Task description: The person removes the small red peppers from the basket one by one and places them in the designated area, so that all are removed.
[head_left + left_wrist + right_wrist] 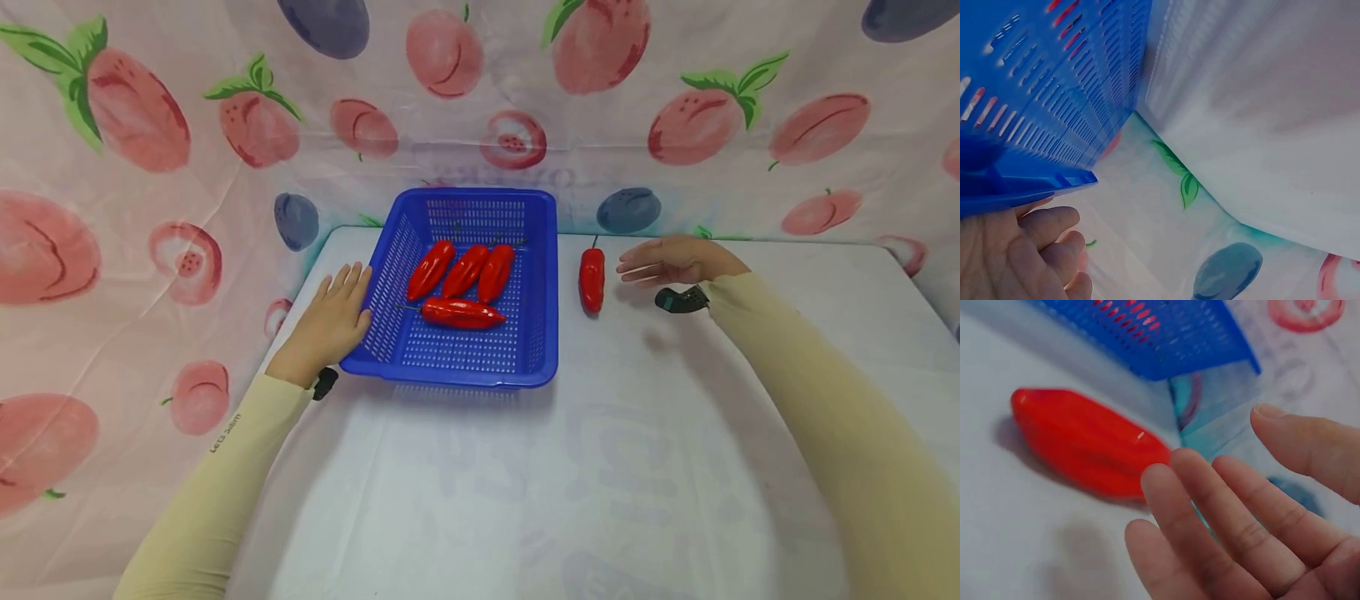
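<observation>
A blue plastic basket (450,377) stands at the back of the table with several red chili peppers (463,314) lying inside it. My left hand (330,321) rests along the basket's left rim, its fingers fairly straight; in the left wrist view the fingers (1054,225) are at the underside of that rim. One more red pepper (592,281) lies on the table just right of the basket, stem toward the back. To the right of this pepper is my right hand (675,260), fingers extended and thumb apart, holding nothing. In the right wrist view its fingertips overlap the pepper's end (1091,444).
A white cloth with faint print covers the table (465,492). Behind and to the left hangs a fruit-patterned curtain (585,133). Dark wrist cameras (678,299) sit at both cuffs of the cream sleeves.
</observation>
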The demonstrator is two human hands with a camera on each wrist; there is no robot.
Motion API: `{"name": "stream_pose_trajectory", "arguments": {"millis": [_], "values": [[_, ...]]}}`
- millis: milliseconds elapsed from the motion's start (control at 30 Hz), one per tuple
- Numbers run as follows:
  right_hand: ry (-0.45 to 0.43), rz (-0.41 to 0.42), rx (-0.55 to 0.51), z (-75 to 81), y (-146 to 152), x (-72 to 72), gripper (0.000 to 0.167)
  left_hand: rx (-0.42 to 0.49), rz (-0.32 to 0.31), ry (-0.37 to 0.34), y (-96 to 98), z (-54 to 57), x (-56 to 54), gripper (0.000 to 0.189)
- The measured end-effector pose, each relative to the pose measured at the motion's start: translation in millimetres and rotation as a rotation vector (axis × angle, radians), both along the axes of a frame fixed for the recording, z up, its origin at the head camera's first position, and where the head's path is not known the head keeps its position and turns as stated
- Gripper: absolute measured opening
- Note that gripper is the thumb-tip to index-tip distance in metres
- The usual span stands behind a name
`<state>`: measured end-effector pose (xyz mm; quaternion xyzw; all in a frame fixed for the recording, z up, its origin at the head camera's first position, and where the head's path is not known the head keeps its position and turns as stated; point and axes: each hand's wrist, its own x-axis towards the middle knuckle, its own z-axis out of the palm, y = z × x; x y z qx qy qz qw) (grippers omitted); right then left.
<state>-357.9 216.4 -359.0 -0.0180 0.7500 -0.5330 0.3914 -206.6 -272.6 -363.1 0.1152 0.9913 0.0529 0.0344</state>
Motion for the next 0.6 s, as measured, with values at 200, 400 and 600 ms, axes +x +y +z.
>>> {"name": "stream_pose_trajectory", "arguments": {"millis": [200, 400, 600], "values": [[0.126, 0.076, 0.076, 30.4, -13.5, 3.3, 0.054, 0.003, 0.002, -0.002, -0.1, 0.6, 0.3, 0.063], [0.193, 0.146, 0.126, 59.3, -30.3, 6.7, 0.053, 0.002, 0.000, 0.002, -0.2, 0.6, 0.4, 0.063], [0.245, 0.223, 0.136, 80.9, -50.3, 10.4, 0.046, 0.003, 0.000, -0.004, -0.2, 0.9, 0.3, 0.063]]}}
